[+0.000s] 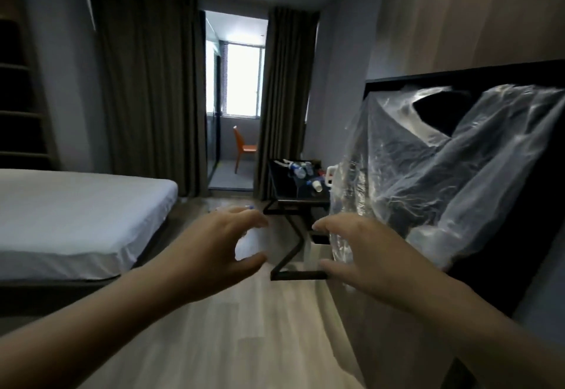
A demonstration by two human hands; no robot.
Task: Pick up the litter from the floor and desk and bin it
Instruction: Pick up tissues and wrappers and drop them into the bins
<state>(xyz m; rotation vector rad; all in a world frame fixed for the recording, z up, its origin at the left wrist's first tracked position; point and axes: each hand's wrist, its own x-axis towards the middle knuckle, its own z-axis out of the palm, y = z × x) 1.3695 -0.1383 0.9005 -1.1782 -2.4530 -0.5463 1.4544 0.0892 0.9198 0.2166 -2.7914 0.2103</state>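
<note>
Left hand (220, 245) and right hand (354, 251) reach forward, fingers spread and loosely curved, gripping nothing. A blurred clear plastic bag (443, 168) hangs just behind the right hand, contact unclear, its long axis slanting up to the right, mouth uppermost. A floor bottle (249, 206) peeks past the left fingertips. Toppled bottles (298, 171) and a cup (318, 187) litter the far counter (284, 190).

The pale litter (301, 171) on the black table (287, 194) is too small to be identified; the clear plastic bag (443, 168) is blurred and cropped.
</note>
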